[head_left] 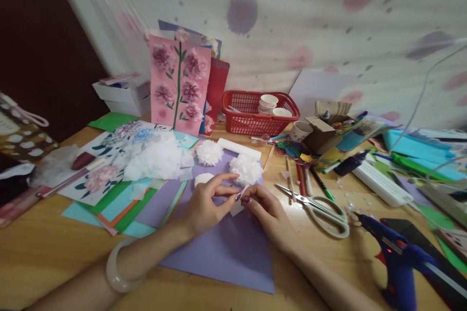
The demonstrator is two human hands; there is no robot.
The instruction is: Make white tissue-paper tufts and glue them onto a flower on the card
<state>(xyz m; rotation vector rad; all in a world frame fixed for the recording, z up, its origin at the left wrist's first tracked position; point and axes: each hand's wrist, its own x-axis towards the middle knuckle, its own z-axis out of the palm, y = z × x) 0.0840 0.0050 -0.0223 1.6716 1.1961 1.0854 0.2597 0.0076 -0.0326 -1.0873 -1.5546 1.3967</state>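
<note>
Over a purple paper sheet (237,252), my left hand (207,204) and my right hand (268,214) meet fingertip to fingertip. Both pinch a small piece of thin white paper (237,208), partly hidden by the fingers. Just beyond my fingers sits a fluffy white paper flower (246,169), and a second white paper flower (209,152) lies to its left. A round white piece (203,179) shows behind my left hand. Further back on the purple sheet rests a white paper roll (239,147).
Scissors (317,206) and a blue glue gun (396,252) lie to the right. Loose white tissue (156,155) is heaped at left over coloured papers (124,199). Behind stand a red basket (255,124) with paper cups and a pink flower picture (180,85).
</note>
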